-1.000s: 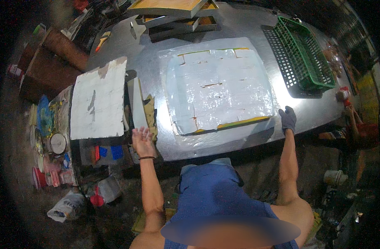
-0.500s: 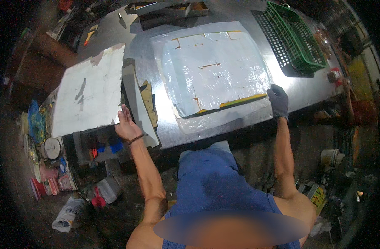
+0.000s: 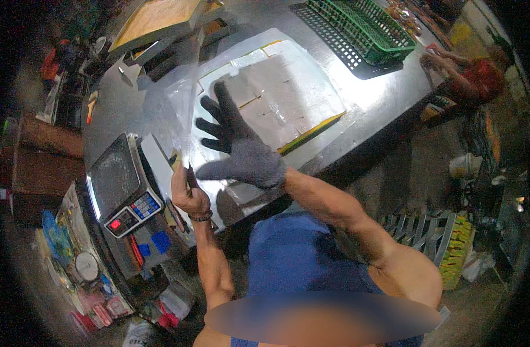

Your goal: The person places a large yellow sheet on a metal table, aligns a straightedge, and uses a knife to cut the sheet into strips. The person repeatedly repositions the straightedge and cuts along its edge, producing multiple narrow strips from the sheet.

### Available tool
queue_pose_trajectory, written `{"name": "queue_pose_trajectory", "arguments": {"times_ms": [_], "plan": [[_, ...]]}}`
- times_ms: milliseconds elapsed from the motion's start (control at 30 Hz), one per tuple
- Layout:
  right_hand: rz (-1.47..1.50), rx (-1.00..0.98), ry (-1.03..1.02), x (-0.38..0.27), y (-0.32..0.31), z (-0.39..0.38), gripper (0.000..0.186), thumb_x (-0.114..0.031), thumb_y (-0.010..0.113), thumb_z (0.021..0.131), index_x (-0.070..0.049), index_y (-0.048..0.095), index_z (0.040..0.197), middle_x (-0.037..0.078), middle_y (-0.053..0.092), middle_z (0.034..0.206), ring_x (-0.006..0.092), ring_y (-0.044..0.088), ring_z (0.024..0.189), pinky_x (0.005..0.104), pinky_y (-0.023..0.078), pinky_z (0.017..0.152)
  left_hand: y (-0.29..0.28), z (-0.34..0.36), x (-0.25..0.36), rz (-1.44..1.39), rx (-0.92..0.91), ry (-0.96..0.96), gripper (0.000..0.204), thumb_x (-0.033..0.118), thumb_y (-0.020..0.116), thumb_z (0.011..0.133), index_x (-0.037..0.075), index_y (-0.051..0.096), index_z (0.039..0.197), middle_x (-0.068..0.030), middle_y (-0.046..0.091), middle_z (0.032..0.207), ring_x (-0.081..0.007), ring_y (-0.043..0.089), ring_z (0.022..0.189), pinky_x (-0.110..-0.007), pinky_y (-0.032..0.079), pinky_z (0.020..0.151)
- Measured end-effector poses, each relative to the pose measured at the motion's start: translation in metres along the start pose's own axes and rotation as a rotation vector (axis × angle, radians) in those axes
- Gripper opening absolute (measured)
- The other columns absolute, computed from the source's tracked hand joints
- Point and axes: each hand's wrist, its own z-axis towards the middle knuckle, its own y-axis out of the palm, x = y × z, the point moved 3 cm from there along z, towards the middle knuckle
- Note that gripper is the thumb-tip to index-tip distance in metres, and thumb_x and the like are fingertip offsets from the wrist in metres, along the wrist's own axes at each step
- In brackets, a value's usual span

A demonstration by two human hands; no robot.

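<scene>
Right hand (image 3: 243, 155) was spread wide, empty, above wrapped slab (image 3: 302, 98). Left hand (image 3: 191, 198) was curled, contents unclear. Light, flat touch probably suited.

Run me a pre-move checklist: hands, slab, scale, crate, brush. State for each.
1. Right hand gloved: ok; fingers spread.
2. Left hand gloved: not ok; it is bare.
3. Left hand free of any item: cannot tell; a dark shape shows by its fingers.
4. Right hand off the slab: cannot tell; it overlaps the slab in view, contact unclear.
5. Scale powered: ok; its display glows red.
6. Crate and brush apart from slab and hands: ok; crate beyond the slab, brush off to the left.
</scene>
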Motion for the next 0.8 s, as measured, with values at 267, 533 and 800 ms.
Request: {"name": "queue_pose_trajectory", "arguments": {"times_ms": [267,533,800], "plan": [[0.234,0.632,0.396,0.070,-0.122,-0.018,0.030,-0.014,0.071,0.092,0.004,0.067,0.116,0.013,0.072,0.107,0.0221,0.067,0.097,0.0344,0.054,0.088,0.049,0.014,0.018,0.414,-0.244,0.457,0.048,-0.004,0.061,0.081,0.012,0.072,0.125,-0.0109,0.069,0.125,-0.0374,0.061,0.108,-0.046,0.051,0.097],[0.471,0.661,0.513,0.140,-0.195,-0.075,0.022,-0.005,0.069,0.093,0.002,0.067,0.114,0.013,0.070,0.110,0.0253,0.067,0.099,0.0399,0.056,0.088,0.109,-0.049,-0.013,0.322,-0.485,0.275,0.054,-0.002,0.061,0.079,0.015,0.069,0.130,-0.0146,0.060,0.135,-0.0373,0.056,0.117,-0.046,0.047,0.102],[0.186,0.477,0.953,0.170,-0.206,-0.105,0.038,-0.038,0.070,0.094,-0.001,0.067,0.102,0.012,0.069,0.086,0.0276,0.066,0.062,0.0418,0.054,0.058,0.110,-0.065,-0.027,0.349,-0.567,0.237,0.050,-0.004,0.063,0.078,0.014,0.069,0.125,-0.0144,0.061,0.132,-0.0363,0.057,0.116,-0.046,0.048,0.100]]}}
